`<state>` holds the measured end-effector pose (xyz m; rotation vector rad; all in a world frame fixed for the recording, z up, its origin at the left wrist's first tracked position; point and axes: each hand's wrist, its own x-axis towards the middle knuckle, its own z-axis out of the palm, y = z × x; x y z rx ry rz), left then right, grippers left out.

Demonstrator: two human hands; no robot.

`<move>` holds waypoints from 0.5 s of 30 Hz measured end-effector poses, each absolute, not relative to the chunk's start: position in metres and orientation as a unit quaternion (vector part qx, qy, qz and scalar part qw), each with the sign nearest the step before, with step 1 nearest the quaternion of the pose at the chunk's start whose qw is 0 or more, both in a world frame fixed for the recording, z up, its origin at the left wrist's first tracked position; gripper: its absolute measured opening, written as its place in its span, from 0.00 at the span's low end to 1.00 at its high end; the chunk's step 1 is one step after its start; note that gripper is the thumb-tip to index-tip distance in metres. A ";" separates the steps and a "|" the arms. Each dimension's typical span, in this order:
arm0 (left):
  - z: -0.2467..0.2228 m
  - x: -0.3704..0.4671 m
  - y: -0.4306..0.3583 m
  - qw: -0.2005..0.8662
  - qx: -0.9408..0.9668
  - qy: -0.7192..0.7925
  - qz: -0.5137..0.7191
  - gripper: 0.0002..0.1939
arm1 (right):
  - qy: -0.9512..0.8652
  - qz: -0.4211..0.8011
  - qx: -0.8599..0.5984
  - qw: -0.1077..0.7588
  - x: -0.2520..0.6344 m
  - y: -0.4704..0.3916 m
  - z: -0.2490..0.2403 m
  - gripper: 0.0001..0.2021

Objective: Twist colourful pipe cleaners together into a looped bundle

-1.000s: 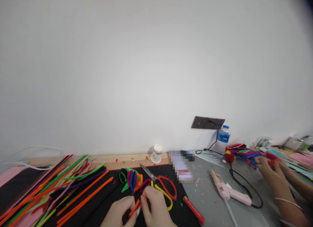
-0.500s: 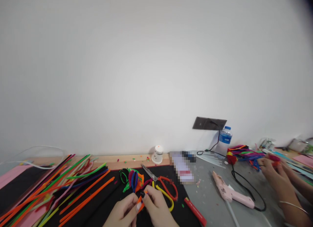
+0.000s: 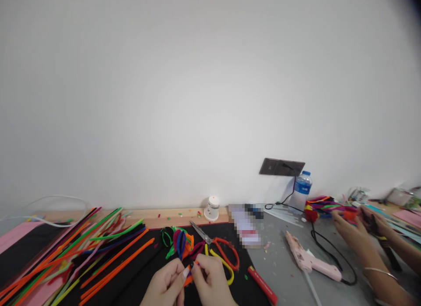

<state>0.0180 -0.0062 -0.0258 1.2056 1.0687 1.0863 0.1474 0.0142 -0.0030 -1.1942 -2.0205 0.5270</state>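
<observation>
Low in the view, my left hand (image 3: 167,283) and my right hand (image 3: 212,279) meet, both with fingers pinched on a small orange piece (image 3: 188,279) that shows between them. Just beyond my fingertips lies a bundle of bent pipe cleaners (image 3: 180,244) in blue, purple, orange and green. Scissors (image 3: 206,239) with red and yellow handles rest beside my right hand on the black mat (image 3: 131,277). Part of the orange piece is hidden by my fingers.
Loose pipe cleaners (image 3: 115,262) spread over the left. A white cup (image 3: 212,208), a blurred phone-like item (image 3: 245,227), a red tube (image 3: 262,285), a pink glue gun (image 3: 311,262) and a bottle (image 3: 301,189) stand or lie around. Another person's hands (image 3: 353,229) hold a dark tool at right.
My hands have shifted slightly while staying pinched together on the orange piece. At the right, the other person's hands have moved left, and a dark tool now shows in one.
</observation>
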 end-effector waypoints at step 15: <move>-0.018 0.017 -0.011 0.473 0.569 0.496 0.454 0.20 | -0.751 0.340 -0.427 0.372 0.150 0.019 -0.009 0.16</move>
